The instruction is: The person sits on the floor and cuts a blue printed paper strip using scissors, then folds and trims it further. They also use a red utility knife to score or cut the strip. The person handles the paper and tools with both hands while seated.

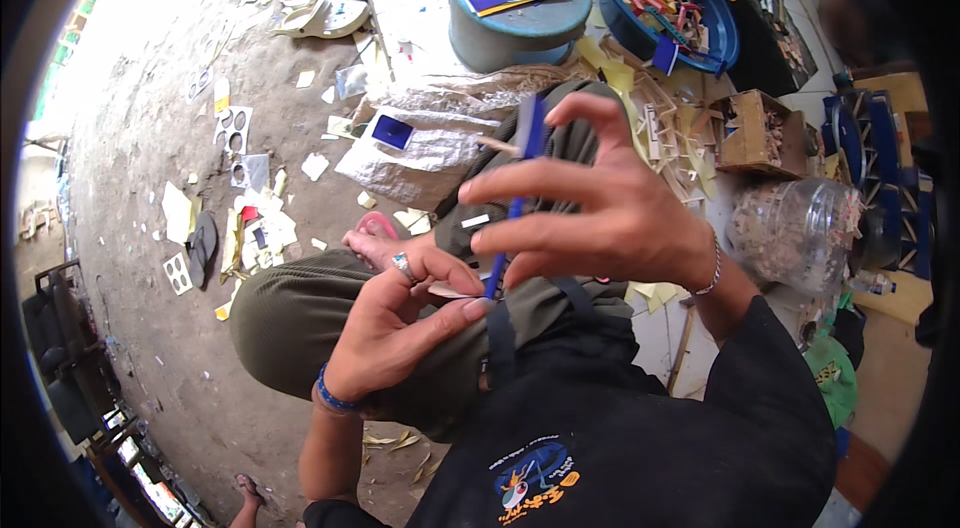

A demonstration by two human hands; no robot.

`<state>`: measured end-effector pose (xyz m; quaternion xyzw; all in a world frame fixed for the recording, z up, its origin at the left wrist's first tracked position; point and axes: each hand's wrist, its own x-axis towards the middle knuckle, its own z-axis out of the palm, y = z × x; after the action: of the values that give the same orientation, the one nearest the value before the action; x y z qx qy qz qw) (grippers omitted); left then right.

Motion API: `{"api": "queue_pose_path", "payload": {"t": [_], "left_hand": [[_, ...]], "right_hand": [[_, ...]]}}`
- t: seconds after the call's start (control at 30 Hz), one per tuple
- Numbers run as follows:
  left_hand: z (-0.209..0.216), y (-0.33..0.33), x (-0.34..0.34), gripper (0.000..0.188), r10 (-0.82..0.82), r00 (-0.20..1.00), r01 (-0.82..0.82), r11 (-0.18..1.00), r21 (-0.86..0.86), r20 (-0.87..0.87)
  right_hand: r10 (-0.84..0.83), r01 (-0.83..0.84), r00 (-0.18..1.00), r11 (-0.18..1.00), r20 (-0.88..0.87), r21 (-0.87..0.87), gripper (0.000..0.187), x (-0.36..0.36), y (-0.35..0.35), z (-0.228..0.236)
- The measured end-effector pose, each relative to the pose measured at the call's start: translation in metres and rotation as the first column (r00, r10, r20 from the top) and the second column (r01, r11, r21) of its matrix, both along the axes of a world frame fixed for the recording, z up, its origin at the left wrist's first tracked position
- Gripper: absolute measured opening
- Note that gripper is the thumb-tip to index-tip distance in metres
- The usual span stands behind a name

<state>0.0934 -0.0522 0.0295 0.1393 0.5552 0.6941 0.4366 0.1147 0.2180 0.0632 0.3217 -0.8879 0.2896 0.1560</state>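
My left hand (405, 318), with a ring and a blue bracelet, pinches the lower end of a long, narrow blue strip (534, 133) between thumb and fingers. A pale flat piece (452, 289) shows at the same pinch. The strip stands up and leans slightly right over my lap. My right hand (605, 203) is beside it with fingers spread, and two of them cross in front of the strip. Its thumb lies close to the strip; whether it touches I cannot tell. A short, thin wooden-looking piece (497, 145) juts left from the strip, slightly blurred.
Ahead stands an upturned grey-blue bucket (520, 33) with blue and white pieces on top. Right of it are a blue basin (608, 3) of scraps, a cardboard box (757, 133) and a clear plastic jar (790, 228). A white sack (385, 168) and paper scraps lie left.
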Motion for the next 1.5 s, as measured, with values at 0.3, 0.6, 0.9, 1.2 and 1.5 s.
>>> {"api": "queue_pose_path", "payload": {"t": [0.3,0.6,0.9,1.2,1.5], "left_hand": [[-0.002,0.003,0.001,0.034,0.191,0.981,-0.186,0.976,-0.114,0.04],[-0.002,0.002,0.0,0.028,0.193,0.898,-0.24,0.968,-0.073,-0.396],[0.003,0.005,-0.003,0.036,0.191,0.293,-0.248,0.962,0.119,-0.937],[0.001,0.002,0.001,0.041,0.189,0.148,-0.368,0.921,0.123,-0.971],[0.002,0.001,-0.001,0.039,0.098,0.066,-0.273,0.959,0.076,-0.993]], "right_hand": [[-0.741,0.735,0.434,0.62,0.512,0.275,0.031,0.068,0.161,-0.14],[-0.903,0.687,0.175,0.397,0.392,0.609,0.044,0.178,0.14,-0.271],[-0.844,0.804,0.121,0.392,0.522,0.447,0.041,0.181,0.118,-0.166],[-0.148,0.802,0.547,0.376,0.824,-0.464,0.022,0.108,-0.02,-0.046],[0.244,0.685,0.414,0.551,0.877,-0.476,0.039,0.029,-0.059,-0.029]]}}
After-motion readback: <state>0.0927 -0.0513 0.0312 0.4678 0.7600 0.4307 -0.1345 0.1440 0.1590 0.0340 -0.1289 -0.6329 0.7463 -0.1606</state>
